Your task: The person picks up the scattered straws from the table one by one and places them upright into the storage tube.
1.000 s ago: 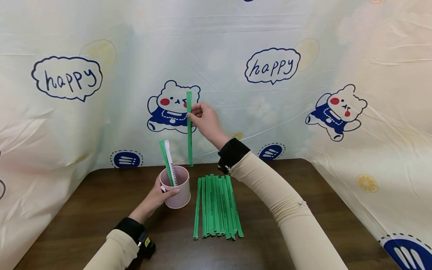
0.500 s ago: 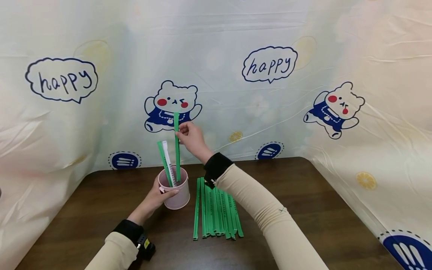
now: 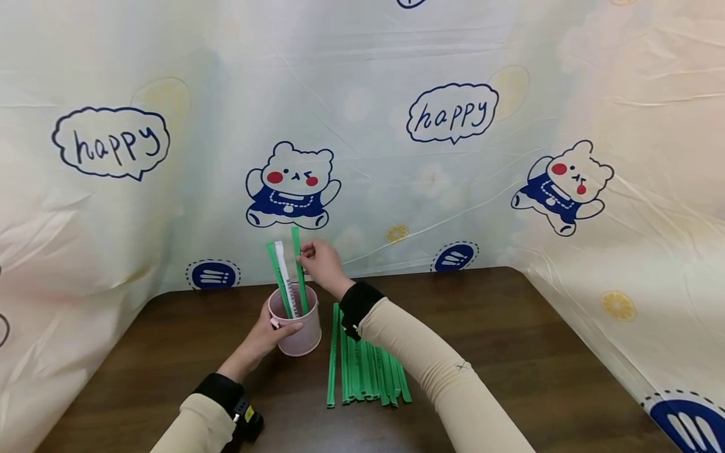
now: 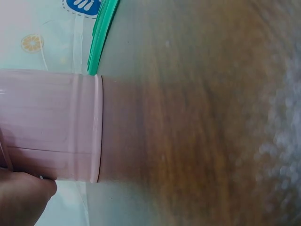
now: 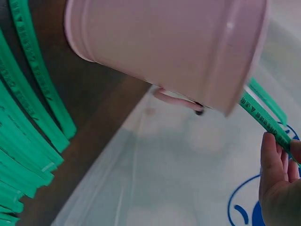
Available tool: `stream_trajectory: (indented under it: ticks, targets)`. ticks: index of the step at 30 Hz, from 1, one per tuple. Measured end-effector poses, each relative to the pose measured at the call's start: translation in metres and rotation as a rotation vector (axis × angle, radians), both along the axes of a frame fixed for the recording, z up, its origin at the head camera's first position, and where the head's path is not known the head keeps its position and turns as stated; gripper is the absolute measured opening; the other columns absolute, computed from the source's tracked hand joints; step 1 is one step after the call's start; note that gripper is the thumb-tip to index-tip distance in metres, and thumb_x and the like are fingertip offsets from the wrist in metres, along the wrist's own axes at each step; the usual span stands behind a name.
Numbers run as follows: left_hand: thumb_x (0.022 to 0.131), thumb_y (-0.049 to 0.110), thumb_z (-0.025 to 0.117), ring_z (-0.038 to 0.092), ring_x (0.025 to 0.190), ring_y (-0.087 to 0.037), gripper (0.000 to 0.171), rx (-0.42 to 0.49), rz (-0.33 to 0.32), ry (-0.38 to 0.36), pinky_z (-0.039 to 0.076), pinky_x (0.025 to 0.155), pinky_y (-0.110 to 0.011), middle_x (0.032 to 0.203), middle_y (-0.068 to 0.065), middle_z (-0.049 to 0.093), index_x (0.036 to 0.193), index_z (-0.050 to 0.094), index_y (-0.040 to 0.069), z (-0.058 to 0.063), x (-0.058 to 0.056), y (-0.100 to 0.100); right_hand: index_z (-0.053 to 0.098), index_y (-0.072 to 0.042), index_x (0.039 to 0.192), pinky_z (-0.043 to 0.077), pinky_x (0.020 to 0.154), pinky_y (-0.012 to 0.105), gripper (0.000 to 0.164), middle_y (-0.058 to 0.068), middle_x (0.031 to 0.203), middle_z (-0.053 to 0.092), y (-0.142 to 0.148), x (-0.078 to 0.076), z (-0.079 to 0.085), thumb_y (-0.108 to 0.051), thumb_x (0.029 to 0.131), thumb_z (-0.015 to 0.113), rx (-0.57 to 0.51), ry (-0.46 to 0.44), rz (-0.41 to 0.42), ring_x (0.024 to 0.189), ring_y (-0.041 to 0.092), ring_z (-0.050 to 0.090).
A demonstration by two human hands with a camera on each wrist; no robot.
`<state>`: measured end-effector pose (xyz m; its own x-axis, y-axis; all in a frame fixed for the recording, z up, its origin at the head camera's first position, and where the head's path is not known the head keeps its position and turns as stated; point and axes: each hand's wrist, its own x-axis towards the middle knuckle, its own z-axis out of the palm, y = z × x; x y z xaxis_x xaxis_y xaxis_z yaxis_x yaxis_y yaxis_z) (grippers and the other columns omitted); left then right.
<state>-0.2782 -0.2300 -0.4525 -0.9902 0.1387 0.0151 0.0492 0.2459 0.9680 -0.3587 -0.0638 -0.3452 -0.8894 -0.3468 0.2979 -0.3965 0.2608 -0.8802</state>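
Note:
My left hand (image 3: pixel 262 335) grips a small pink bucket (image 3: pixel 301 338) from its left side, thumb across the front; in the left wrist view the thumb lies along the bucket wall (image 4: pixel 47 122). Inside lean a green wrapped straw (image 3: pixel 274 260) and a white one (image 3: pixel 284 270). My right hand (image 3: pixel 325 264) pinches another green wrapped straw (image 3: pixel 303 292) between thumb and fingers, its lower end inside the bucket mouth. The right wrist view shows printing on this held straw (image 5: pixel 261 115). Several green wrapped straws (image 3: pixel 368 374) lie side by side right of the bucket, partly hidden by my right forearm.
All of this stands on a dark brown wooden table (image 3: pixel 498 377). Behind the table's back edge hangs a pale sheet (image 3: pixel 362 163) printed with bears and speech bubbles. A handle (image 5: pixel 176 98) sticks out from the bucket's side.
My right hand has moved left and down, carrying the green straw from above the table's back edge until its lower end is inside the bucket. My left hand stays on the bucket.

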Motion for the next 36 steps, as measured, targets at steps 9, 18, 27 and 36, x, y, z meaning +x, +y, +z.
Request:
stream_trajectory:
  ticks: [9, 18, 27, 36]
  targets:
    - [0.096, 0.017, 0.067, 0.02, 0.151, -0.045, 0.101, 0.008, -0.011, 0.003, 0.019, 0.125, -0.066, 0.166, -0.026, 0.011, 0.162, -0.009, 0.012, -0.001, -0.005, 0.003, 0.064, 0.003, 0.114, 0.058, 0.074, 0.023, 0.019, 0.018, 0.106, 0.07, -0.004, 0.0, -0.018, -0.006, 0.098, 0.065, 0.105, 0.008, -0.035, 0.087, 0.018, 0.066]
    - [0.096, 0.014, 0.066, 0.02, 0.151, -0.045, 0.1, 0.01, 0.001, 0.012, 0.02, 0.125, -0.065, 0.165, -0.027, 0.011, 0.162, -0.009, 0.011, -0.001, -0.001, 0.0, 0.064, 0.003, 0.117, 0.056, 0.073, 0.019, 0.021, 0.016, 0.104, 0.071, -0.007, 0.002, -0.024, -0.005, 0.098, 0.065, 0.117, -0.025, -0.011, 0.084, 0.012, 0.063]
    - [0.096, 0.015, 0.065, 0.021, 0.15, -0.044, 0.098, 0.017, -0.005, 0.008, 0.02, 0.124, -0.068, 0.164, -0.025, 0.012, 0.162, -0.008, 0.012, 0.0, 0.0, 0.0, 0.065, 0.003, 0.125, 0.053, 0.076, 0.02, 0.029, 0.02, 0.109, 0.071, 0.004, -0.004, -0.025, -0.007, 0.098, 0.063, 0.101, -0.003, 0.021, 0.092, 0.021, 0.067]
    - [0.094, 0.017, 0.069, 0.024, 0.149, -0.045, 0.1, -0.021, 0.027, 0.004, 0.024, 0.122, -0.068, 0.163, -0.027, 0.017, 0.162, -0.004, 0.009, -0.003, 0.0, 0.002, 0.061, 0.008, 0.122, 0.058, 0.08, 0.03, 0.027, 0.024, 0.11, 0.068, 0.069, -0.016, -0.029, -0.006, 0.099, 0.061, 0.133, -0.018, -0.034, 0.095, 0.033, 0.068]
